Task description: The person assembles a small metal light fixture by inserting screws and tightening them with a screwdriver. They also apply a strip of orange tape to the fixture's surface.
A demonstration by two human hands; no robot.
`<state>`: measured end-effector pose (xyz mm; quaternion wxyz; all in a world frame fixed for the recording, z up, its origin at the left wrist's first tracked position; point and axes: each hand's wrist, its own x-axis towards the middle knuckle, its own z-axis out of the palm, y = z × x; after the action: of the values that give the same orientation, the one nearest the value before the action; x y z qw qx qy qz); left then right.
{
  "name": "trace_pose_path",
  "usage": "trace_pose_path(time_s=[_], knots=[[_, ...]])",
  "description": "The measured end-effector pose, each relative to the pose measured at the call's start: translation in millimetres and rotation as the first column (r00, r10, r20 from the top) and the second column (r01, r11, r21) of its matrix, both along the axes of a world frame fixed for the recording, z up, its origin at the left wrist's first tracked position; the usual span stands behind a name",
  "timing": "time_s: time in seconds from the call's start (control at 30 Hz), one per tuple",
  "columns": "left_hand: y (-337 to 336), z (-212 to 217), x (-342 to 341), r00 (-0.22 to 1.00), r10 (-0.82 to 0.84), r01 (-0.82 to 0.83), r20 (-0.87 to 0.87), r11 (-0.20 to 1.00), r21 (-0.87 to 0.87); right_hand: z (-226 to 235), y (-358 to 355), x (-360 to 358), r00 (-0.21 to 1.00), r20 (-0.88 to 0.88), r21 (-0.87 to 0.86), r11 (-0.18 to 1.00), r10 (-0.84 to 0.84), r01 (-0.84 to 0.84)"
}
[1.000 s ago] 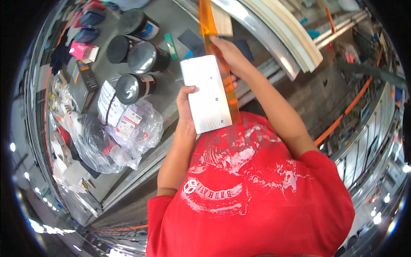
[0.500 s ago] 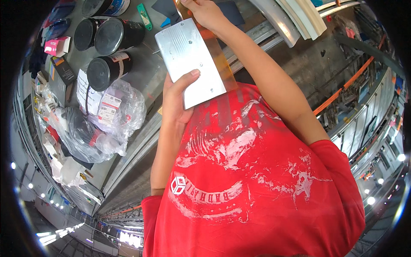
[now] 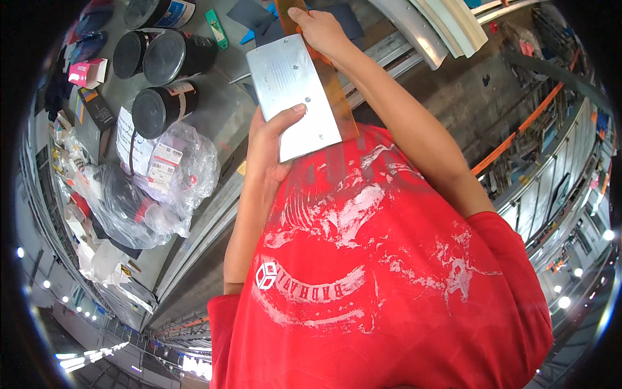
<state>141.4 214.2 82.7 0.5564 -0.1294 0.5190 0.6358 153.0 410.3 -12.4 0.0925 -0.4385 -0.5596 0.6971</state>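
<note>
A squeegee (image 3: 291, 84) with a flat silver metal holder, a row of small screws and a translucent amber blade (image 3: 339, 100) is held up in front of my chest. My left hand (image 3: 267, 142) is closed round the holder's left side near its lower end, the thumb lying on the metal face. At the far end, my right hand (image 3: 322, 32) is closed on the amber blade, thumb on its face. The blade runs along the holder's right edge and sticks out past its far end. The fingers of both hands are partly hidden behind the squeegee.
Several black tubs (image 3: 170, 57) stand on the grey table at left, with a plastic-wrapped bundle (image 3: 184, 162) nearer me. A green cutter (image 3: 216, 29) and dark blue pieces (image 3: 249, 14) lie beyond. Curved metal profiles (image 3: 414, 32) extend at far right.
My right hand has moved slightly right and nearer to me, and more amber blade shows beyond it. The squeegee's far end has shifted a little right and nearer. My left hand keeps its grip.
</note>
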Motion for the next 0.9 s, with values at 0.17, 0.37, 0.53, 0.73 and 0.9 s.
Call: trace_pose_path(time_s=[0.17, 0.37, 0.53, 0.73, 0.9], knots=[[2, 3, 1, 1.000, 0.016, -0.016, 0.007, 1.000, 0.022, -3, 1, 0, 0.998, -0.054, -0.011, 1.000, -0.023, 0.022], [5, 8, 2, 1.000, 0.023, -0.023, -0.011, 1.000, 0.006, -42, 7, -5, 0.999, -0.040, 0.288, 0.958, 0.012, 0.000], [4, 6, 2, 0.999, 0.023, -0.023, -0.023, 1.000, -0.010, -38, 3, -5, 0.999, -0.050, 0.257, 0.966, 0.002, 0.011], [5, 6, 3, 0.999, 0.031, -0.031, -0.037, 0.999, -0.007, -33, 4, -4, 1.000, -0.001, 0.240, 0.971, -0.004, 0.004], [4, 8, 2, 0.996, -0.029, 0.029, -0.087, 1.000, -0.006, 5, 2, 1, 0.999, -0.034, 0.034, 0.999, -0.027, 0.028]])
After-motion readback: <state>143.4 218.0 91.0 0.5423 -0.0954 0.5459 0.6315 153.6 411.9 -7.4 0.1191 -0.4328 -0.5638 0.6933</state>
